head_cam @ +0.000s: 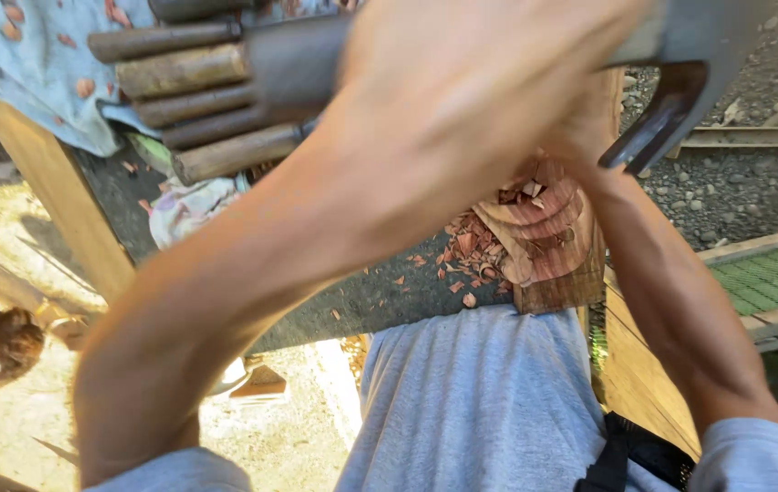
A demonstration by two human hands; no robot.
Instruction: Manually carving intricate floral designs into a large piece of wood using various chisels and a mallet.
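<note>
My left hand [462, 82] is raised close to the camera, blurred, and closed around the shaft of a dark metal tool with a curved blade [671, 109] at the upper right. My right forearm rises from the lower right. My right hand [589, 137] is mostly hidden behind the left one, just under the tool, so its grip is unclear. Below the hands stands a reddish wooden block [544, 246] with carved curved cuts. Reddish chips [471, 251] lie beside it on a dark surface.
Several tools with round wooden handles [188, 100] lie in a row at the upper left, over a pale blue cloth [33, 64]. A slanted wooden plank [51, 182] runs down the left. Gravel [735, 182] and a green grating [772, 273] are on the right.
</note>
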